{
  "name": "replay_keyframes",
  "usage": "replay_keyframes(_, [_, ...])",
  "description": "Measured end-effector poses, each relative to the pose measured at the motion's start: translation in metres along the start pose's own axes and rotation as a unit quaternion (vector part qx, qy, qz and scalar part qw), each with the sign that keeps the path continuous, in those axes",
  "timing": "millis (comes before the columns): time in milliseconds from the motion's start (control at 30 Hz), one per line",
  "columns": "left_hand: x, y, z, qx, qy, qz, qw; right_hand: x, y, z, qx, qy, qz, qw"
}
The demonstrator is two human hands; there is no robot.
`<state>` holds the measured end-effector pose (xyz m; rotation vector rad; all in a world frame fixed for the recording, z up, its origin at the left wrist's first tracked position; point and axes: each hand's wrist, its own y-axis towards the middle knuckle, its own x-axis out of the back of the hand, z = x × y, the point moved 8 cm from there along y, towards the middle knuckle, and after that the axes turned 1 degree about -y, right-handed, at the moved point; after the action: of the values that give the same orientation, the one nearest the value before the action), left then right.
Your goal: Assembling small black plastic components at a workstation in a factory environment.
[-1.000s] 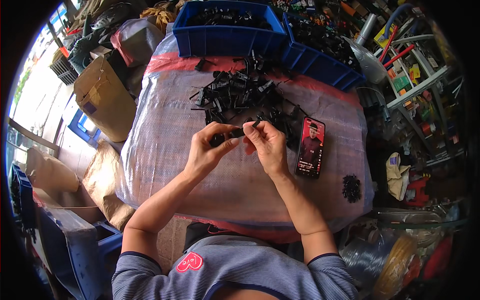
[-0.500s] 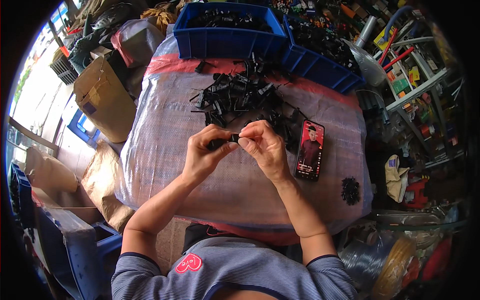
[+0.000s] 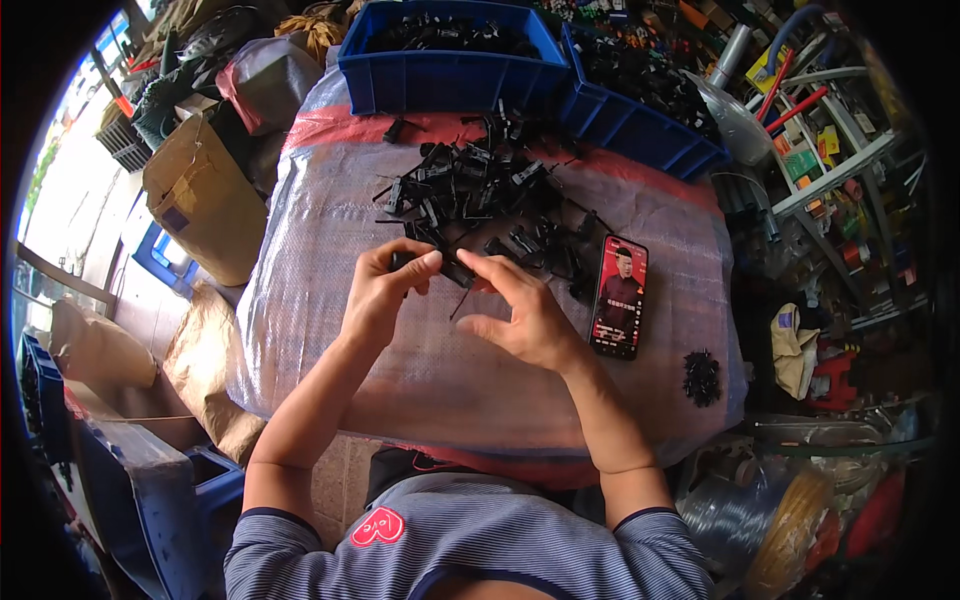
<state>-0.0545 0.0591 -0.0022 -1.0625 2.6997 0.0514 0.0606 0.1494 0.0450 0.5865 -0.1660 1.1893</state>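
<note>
Left hand (image 3: 372,300) closed around a black part (image 3: 402,262), right hand (image 3: 538,318) wide

In the head view, both hands are over the woven cover (image 3: 420,390), just before the pile of black pieces (image 3: 470,185). The left hand holds the black part between its thumb and bent fingers, so a portion of it is hidden. The right hand is wide: its thumb stands well apart from the fingers, and these point toward a dark piece (image 3: 456,272) between the hands. I cannot tell whether they touch it, or whether it belongs to the held part. A phone (image 3: 620,312) lies to the right of the pile, and nearer the person is a small black heap (image 3: 702,378). Behind the pile stand a left blue bin (image 3: 455,85) and a right blue bin (image 3: 637,131), both filled with black pieces.
</note>
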Motion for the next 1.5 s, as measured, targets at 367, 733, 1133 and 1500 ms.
replay_keyframes(367, [-0.023, -0.013, 0.018, 0.033, 0.071, 0.038, 0.996, -0.013, -0.009, 0.008, 0.119, -0.287, -0.077, 0.947])
replay_keyframes(733, [-0.004, 0.0, 0.011, 0.011, -0.116, -0.002, 0.993, 0.019, 0.014, -0.009, 0.089, -0.3, -0.102, 0.944])
replay_keyframes(1133, [-0.023, -0.001, 0.014, 0.172, -0.354, 0.106, 0.913, 0.046, 0.008, -0.042, 0.03, -0.375, -0.128, 0.918])
replay_keyframes(1500, [-0.014, 0.003, 0.013, 0.075, -0.248, 0.094, 0.961, 0.046, 0.003, -0.041, -0.008, -0.272, -0.12, 0.955])
